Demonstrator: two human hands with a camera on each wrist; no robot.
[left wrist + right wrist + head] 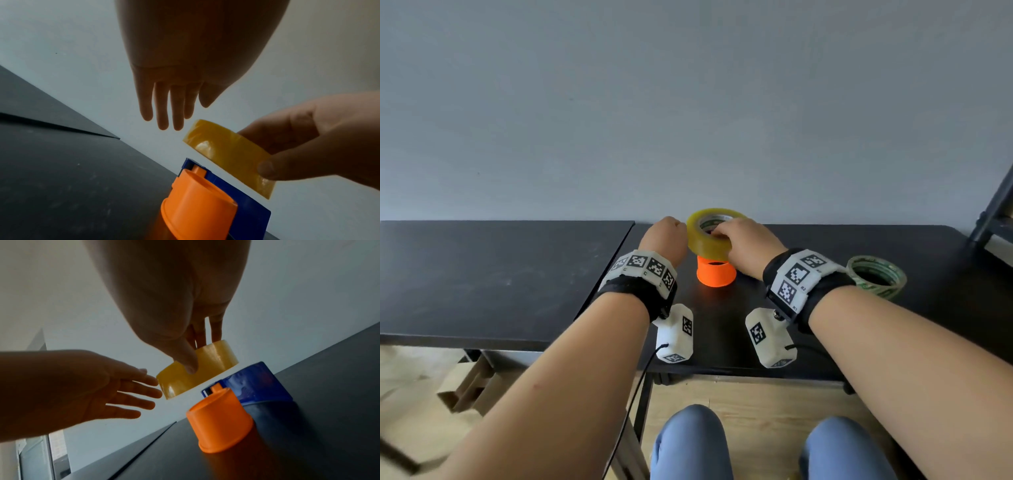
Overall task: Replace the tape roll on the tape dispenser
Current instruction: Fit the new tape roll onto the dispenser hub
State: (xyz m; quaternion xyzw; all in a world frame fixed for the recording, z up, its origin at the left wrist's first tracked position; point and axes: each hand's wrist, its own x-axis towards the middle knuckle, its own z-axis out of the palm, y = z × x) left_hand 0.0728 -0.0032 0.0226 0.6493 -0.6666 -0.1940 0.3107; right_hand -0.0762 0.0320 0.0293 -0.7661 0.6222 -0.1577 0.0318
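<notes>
A thick yellow tape roll [709, 240] hangs tilted just above the orange hub [716, 272] of the tape dispenser, clear of it. My right hand [729, 236] pinches the roll, thumb on the outer face [190, 365] and fingers in the core. My left hand [671, 236] is beside the roll's left side with straight fingers [164, 110] and holds nothing; I cannot tell whether they touch it. The dispenser's blue body [257, 382] lies on the black table behind the hub [220, 421]. It is hidden by the roll in the head view.
A nearly spent tape roll with a green core [876, 275] lies flat on the table to the right. A second black table [482, 281] adjoins on the left, with a seam between them. A grey wall stands right behind. A dark frame [993, 212] rises at far right.
</notes>
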